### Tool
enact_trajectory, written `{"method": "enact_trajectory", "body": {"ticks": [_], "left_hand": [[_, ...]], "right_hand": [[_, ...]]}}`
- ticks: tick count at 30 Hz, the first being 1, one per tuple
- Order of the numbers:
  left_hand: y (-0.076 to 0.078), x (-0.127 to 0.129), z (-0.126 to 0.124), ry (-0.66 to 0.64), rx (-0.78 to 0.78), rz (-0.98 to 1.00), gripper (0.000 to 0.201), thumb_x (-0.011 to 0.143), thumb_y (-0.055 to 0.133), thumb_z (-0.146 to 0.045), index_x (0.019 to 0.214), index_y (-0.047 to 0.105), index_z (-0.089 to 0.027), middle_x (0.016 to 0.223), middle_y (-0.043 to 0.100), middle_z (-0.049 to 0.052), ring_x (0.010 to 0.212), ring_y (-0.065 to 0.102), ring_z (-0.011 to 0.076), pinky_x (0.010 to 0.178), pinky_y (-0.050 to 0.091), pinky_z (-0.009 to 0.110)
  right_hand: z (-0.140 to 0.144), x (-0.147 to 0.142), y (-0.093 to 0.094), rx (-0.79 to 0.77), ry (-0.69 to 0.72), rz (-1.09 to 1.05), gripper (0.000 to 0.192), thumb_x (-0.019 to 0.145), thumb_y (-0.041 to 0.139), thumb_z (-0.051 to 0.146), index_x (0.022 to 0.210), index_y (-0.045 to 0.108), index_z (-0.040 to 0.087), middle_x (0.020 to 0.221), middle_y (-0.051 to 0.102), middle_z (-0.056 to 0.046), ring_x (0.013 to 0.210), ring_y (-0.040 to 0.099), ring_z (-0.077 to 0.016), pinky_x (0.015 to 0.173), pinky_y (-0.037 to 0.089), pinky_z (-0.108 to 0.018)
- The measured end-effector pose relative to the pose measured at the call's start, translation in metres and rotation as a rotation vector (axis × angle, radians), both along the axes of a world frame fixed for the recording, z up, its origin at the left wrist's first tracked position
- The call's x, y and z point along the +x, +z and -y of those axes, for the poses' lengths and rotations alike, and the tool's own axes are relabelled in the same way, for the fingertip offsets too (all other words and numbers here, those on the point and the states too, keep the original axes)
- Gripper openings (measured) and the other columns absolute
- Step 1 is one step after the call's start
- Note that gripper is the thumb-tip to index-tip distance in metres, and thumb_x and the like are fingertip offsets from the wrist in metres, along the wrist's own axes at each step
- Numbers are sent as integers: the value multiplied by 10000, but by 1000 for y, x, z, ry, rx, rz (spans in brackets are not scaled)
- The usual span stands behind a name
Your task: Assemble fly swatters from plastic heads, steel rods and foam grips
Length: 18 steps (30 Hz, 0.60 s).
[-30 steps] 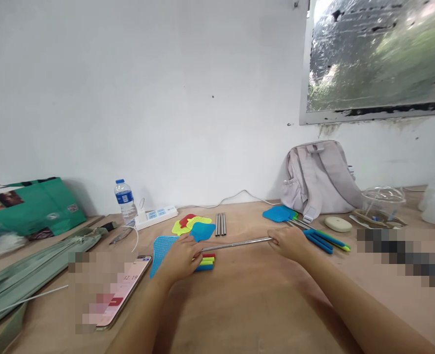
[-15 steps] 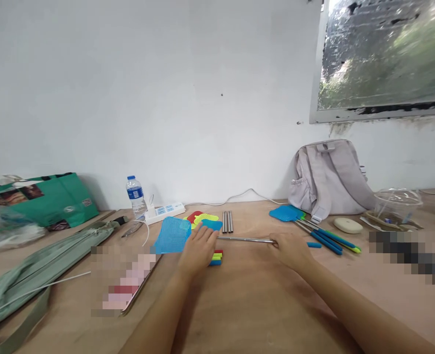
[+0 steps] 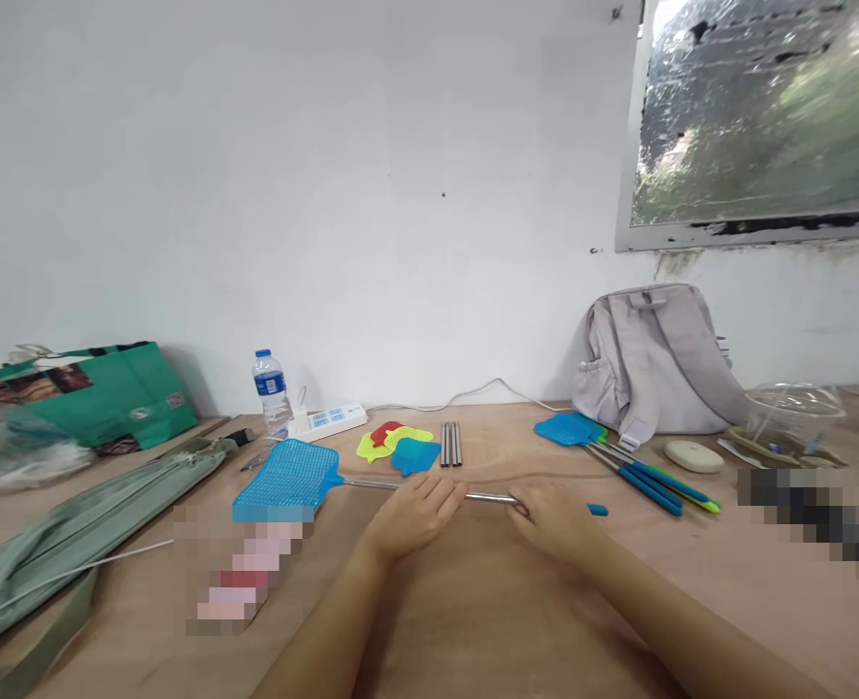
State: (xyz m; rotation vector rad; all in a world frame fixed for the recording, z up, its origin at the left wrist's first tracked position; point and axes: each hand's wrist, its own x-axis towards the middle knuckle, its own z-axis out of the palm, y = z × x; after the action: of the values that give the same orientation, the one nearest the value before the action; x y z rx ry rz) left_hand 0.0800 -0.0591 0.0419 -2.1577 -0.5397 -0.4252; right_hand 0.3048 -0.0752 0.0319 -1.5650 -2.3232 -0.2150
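A fly swatter with a blue mesh head lies crosswise in front of me, its head to the left and its metal rod running right. My left hand is closed over the middle of the rod. Farther right, my right hand grips the same swatter, with the blue handle end poking out beyond it. Behind the rod lie a loose blue swatter head, a red one and yellow ones. Several metal tubes stand side by side nearby.
Swatters with blue and green handles lie at the right, before a grey backpack. A white case and a clear plastic bowl are beyond. Leftward are a water bottle, a power strip and a green bag.
The blue swatter head has moved left, and more rod shows left of my left hand. My hands are closer together. The coloured pieces formerly beneath my left hand are now hidden.
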Motion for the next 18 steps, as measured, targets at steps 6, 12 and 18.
{"method": "enact_trajectory", "body": {"ticks": [6,12,18], "left_hand": [[4,-16,-4,24,94,38,235,829,388,-103,1045,479,-112,790,589,50,696,533,142,638,389,279],[11,-30,-5,30,160,66,190,830,437,-171,1004,498,-128,695,572,16,643,530,139,652,399,296],[12,-37,-8,37,176,129,133,833,440,-206,896,527,-129,698,578,33,698,546,153,638,395,284]], "right_hand": [[-10,17,0,121,19,59,170,759,415,212,637,532,188,647,605,-11,600,511,-126,516,183,-250],[-16,28,2,288,31,105,165,765,419,232,659,538,188,599,605,-12,558,512,-127,515,172,-255],[-24,50,0,454,46,140,190,760,420,245,609,518,185,540,577,-9,521,490,-117,510,165,-258]]}}
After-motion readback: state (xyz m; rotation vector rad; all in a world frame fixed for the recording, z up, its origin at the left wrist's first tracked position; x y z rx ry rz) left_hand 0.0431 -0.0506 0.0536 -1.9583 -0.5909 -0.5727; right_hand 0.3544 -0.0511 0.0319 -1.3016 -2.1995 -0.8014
